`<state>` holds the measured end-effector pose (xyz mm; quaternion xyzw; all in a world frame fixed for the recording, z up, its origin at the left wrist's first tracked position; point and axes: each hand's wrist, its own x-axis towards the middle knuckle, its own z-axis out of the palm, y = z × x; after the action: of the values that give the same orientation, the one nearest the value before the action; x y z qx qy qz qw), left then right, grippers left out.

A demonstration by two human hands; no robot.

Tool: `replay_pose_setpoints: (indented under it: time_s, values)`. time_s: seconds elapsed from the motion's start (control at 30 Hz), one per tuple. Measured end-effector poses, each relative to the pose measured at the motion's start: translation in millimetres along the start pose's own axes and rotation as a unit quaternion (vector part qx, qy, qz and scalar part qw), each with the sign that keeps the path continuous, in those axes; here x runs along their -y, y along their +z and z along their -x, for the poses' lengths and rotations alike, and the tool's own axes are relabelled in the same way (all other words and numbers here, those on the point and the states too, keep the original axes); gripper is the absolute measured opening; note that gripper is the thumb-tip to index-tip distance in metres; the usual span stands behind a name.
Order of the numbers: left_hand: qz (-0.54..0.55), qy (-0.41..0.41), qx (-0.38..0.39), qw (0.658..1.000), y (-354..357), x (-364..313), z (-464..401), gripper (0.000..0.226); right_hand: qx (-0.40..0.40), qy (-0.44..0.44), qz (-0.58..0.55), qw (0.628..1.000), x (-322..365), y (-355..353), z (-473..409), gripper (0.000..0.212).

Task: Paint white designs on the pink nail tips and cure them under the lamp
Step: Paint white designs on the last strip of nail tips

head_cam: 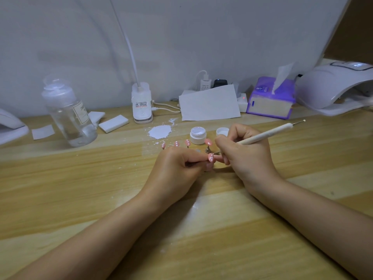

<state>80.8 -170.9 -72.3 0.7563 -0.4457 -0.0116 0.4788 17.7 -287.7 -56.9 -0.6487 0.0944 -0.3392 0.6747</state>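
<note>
The curing lamp [335,85] stands at the right edge of the frame. At center, the right hand [248,152] grips a dotting pen [266,135]; the left hand [177,166] pinches a pink nail tip [211,158] with white dots. Four more tips [187,142] stand just behind.

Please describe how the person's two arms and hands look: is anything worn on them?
Both forearms are bare, with no sleeves in view. The left hand and right hand show no gloves, rings, watch or bracelet. Their own fingernails are too small to judge.
</note>
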Motion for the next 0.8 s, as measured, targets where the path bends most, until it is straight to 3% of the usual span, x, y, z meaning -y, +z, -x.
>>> replay_pose_setpoints:
  time_s: [0.8]
  values:
    - [0.003, -0.013, -0.003, 1.0, 0.4, -3.3, 0.9, 0.011, -0.001, -0.011, 0.036, 0.999, -5.3, -1.8, -0.6, 0.04]
